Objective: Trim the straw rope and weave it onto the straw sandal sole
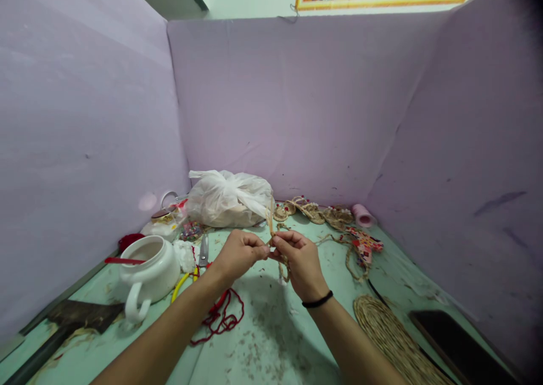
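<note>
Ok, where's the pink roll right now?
In the head view, the pink roll lies at the far right corner of the table, just right of the woven straw pieces and beyond the red patterned piece.

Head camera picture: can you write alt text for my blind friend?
A person's left-hand grip and right-hand grip pinch tan strands above a green table. A white pot and red yarn sit left, a white bag behind, and a woven mat right.
</note>
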{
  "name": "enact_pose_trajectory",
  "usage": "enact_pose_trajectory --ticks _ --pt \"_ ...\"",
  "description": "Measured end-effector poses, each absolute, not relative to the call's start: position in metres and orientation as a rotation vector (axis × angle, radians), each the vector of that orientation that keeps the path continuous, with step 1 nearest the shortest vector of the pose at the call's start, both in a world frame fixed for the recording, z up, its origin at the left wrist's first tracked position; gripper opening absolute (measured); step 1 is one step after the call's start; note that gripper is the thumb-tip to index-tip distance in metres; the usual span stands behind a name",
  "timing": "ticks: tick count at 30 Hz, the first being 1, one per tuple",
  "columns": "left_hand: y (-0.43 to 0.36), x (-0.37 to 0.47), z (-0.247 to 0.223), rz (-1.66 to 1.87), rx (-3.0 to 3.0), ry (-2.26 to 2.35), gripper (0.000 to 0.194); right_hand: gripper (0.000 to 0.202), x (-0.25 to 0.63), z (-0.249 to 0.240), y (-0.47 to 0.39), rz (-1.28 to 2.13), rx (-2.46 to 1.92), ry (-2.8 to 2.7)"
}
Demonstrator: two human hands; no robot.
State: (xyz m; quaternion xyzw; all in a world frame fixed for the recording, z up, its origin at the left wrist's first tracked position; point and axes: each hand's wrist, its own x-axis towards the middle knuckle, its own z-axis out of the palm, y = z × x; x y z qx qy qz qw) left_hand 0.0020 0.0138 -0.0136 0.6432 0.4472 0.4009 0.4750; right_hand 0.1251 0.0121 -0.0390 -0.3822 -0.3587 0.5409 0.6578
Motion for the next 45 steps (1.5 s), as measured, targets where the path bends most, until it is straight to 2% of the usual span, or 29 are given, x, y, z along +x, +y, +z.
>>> enact_pose_trajectory --ticks 8,24,36,45 --pt "0.014 -0.002 -0.011 0.973 1.564 1.013 0.022 0.018 0.126 -0.040 0.013 1.232 -0.874 -0.834" --pt "0.016 0.003 -0.015 1.131 1.464 1.234 0.013 0.015 0.124 -0.040 0.009 1.164 -0.935 -0.945" --pt "0.019 0.006 -0.022 1.170 1.513 1.265 0.024 0.015 0.123 -0.041 0.010 1.146 -0.934 -0.900" --pt "0.019 0.005 -0.024 1.182 1.535 1.254 0.020 0.015 0.123 -0.043 0.010 1.143 -0.936 -0.884"
